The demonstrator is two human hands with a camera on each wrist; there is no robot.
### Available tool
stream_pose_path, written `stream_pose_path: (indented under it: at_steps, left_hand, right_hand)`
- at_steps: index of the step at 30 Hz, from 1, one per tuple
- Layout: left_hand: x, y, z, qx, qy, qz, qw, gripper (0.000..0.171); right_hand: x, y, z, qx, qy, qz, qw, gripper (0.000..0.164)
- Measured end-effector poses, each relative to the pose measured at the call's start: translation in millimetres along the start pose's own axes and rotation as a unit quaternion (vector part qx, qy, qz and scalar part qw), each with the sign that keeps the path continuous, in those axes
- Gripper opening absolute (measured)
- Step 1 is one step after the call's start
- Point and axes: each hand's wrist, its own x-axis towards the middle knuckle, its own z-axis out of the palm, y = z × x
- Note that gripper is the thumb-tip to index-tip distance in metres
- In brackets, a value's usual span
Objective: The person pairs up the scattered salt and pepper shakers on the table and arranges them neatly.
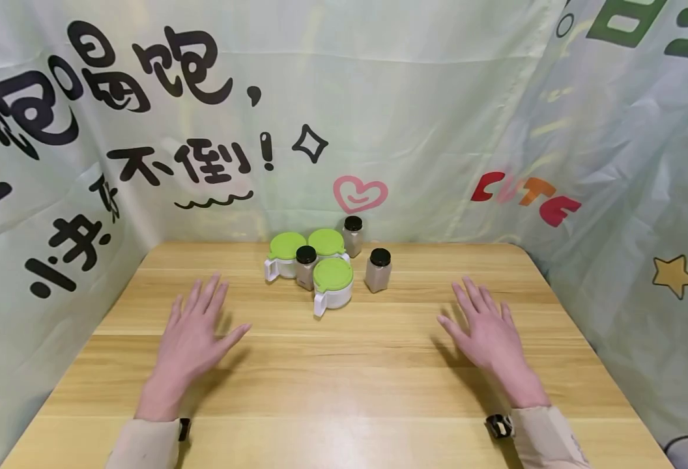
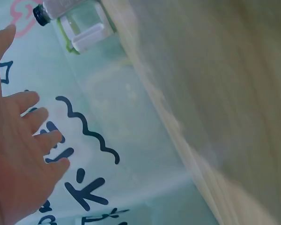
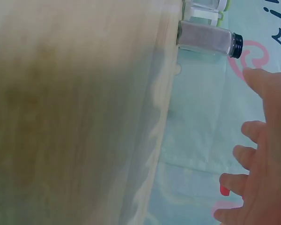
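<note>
My left hand point(image 1: 193, 339) hovers over the left side of the table, fingers spread and holding nothing. On the other side my right hand point(image 1: 488, 333) is held likewise, fingers apart. Between and beyond them, toward the back, stands a group of jars. Three are seasoning jars with green lids and white handles: a front one point(image 1: 333, 283), a back left one point(image 1: 287, 254) and a back right one point(image 1: 326, 242). Three square shaker bottles with black caps stand among them: a left one point(image 1: 305, 268), a rear one point(image 1: 352, 236) and a right one point(image 1: 378, 270), the last nearest my right hand.
The wooden table point(image 1: 344, 371) reaches back to a pale printed cloth point(image 1: 414, 130), which hangs behind it and along both sides. Dark bands point(image 1: 499, 426) sit on both wrists, at the cuffs of the light sleeves.
</note>
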Motion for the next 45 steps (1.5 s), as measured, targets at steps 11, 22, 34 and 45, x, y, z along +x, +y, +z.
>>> stream_pose_path:
  at_steps: [11,22,34,45]
  left_hand:
    - [21.1,14.6,6.0,-0.001,0.114,0.094,0.9890,0.078]
    - [53.0,37.4,16.1,-0.015,0.196,0.208,0.9582,0.060]
    - [84.8,71.1,29.1,-0.015,0.159,0.261,0.9520,0.063]
    - [104.1,89.2,45.6,0.018,0.067,0.298,0.9521,0.061]
  right_hand:
    - [8.8,-14.9,2.7,0.040,0.066,-0.033,0.996,0.077]
    - [29.7,-33.7,10.5,0.065,0.141,-0.079,0.985,0.070]
    - [56.2,-58.2,15.6,0.071,0.134,-0.107,0.983,0.068]
    - [76.6,-77.1,28.7,0.091,0.109,-0.114,0.983,0.063]
